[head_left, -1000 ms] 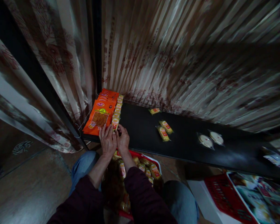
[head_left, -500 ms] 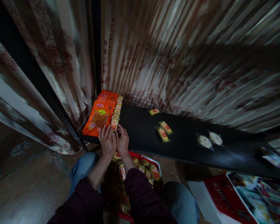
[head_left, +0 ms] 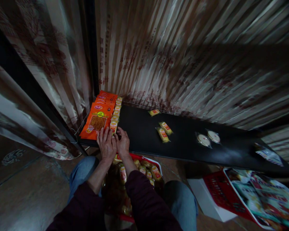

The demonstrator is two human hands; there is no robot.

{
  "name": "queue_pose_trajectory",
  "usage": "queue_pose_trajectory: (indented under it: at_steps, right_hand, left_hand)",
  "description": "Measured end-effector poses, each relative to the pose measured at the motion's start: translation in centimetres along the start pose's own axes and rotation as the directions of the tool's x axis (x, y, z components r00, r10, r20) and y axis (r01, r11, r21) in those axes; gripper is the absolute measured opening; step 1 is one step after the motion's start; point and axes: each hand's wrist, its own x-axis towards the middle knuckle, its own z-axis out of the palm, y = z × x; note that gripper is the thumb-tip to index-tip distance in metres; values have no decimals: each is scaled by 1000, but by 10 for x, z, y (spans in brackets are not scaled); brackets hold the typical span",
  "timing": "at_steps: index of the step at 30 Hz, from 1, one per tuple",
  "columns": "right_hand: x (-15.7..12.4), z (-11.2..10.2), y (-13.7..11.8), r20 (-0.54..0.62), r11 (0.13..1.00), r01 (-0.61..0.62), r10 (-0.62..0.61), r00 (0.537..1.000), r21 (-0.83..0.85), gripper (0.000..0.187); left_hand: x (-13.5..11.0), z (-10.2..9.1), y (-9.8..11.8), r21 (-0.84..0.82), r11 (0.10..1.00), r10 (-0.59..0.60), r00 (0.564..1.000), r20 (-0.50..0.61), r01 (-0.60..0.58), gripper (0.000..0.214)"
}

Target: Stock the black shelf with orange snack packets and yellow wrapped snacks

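My left hand [head_left: 106, 144] and my right hand [head_left: 122, 143] lie side by side at the front edge of a black shelf [head_left: 183, 152]. Their fingers press together on the near end of a row of small yellow snack packs [head_left: 115, 116] that runs back along the shelf. The left fingertips also touch a stack of orange snack bags [head_left: 98, 118] just left of that row. Whether either hand grips a pack is hidden under the fingers. Below my hands, between my knees, a red basket [head_left: 144, 159] holds several more yellow packs.
Loose yellow packs [head_left: 163, 131] and two round white wrapped cakes [head_left: 208, 138] lie further right on the shelf. Striped patterned fabric [head_left: 183, 64] lines the back and left. A red and white printed carton [head_left: 233, 199] lies on the floor at right.
The view has shifted a little, so everything sits slightly left and higher. Both hands stay together at the front of the yellow pack row.
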Motion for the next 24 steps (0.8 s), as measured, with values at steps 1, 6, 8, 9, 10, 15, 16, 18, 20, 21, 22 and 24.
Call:
queue_pose_trajectory:
  at_steps: [1, 6, 8, 9, 10, 15, 16, 18, 20, 21, 22, 24]
  right_hand:
    - [0, 0, 0, -7, 1000, -3, 3, 1000, 8, 38]
    - [-6, -6, 0, -49, 999, -12, 15, 999, 52, 36]
    - [-12, -12, -1, -55, 998, -15, 18, 998, 56, 35]
    - [-16, -15, -1, -54, 998, -12, 15, 998, 54, 35]
    - [-21, -19, -1, -54, 999, -8, 11, 998, 47, 34]
    - [-54, -46, 9, -44, 1000, 10, -10, 999, 10, 39]
    - [-63, -52, 13, -37, 1000, 13, -13, 999, 13, 43]
    - [-79, -62, 22, -16, 999, 15, -15, 1000, 29, 51]
    - [-96, -69, 32, -1, 999, -3, 3, 1000, 35, 55]
    - [-104, -72, 38, 4, 999, -24, 24, 1000, 26, 56]
    - [-112, -75, 43, 9, 999, -48, 48, 999, 8, 56]
    - [-125, -78, 54, 15, 994, -102, 102, 995, -48, 52]
  left_hand:
    - [0, 0, 0, 0, 1000, 2, 1000, -1, -2, 38]
    - [-4, -5, 4, -1, 998, 57, 998, -5, -57, 39]
    - [-7, -8, 8, -19, 996, 93, 996, -6, -93, 39]
    - [-10, -9, 10, -42, 992, 116, 993, 3, -115, 38]
    - [-14, -10, 12, -72, 987, 142, 990, 20, -141, 37]
    - [-44, -14, 23, -245, 920, 344, 930, 128, -306, 34]
    - [-51, -14, 26, -273, 900, 386, 911, 144, -339, 34]
    - [-67, -16, 30, -323, 864, 458, 870, 182, -387, 32]
    - [-82, -16, 33, -353, 846, 499, 829, 254, -401, 33]
    - [-89, -16, 34, -355, 844, 510, 807, 299, -402, 33]
    - [-96, -15, 34, -347, 847, 515, 782, 351, -402, 33]
    - [-109, -14, 34, -298, 867, 497, 735, 461, -399, 34]
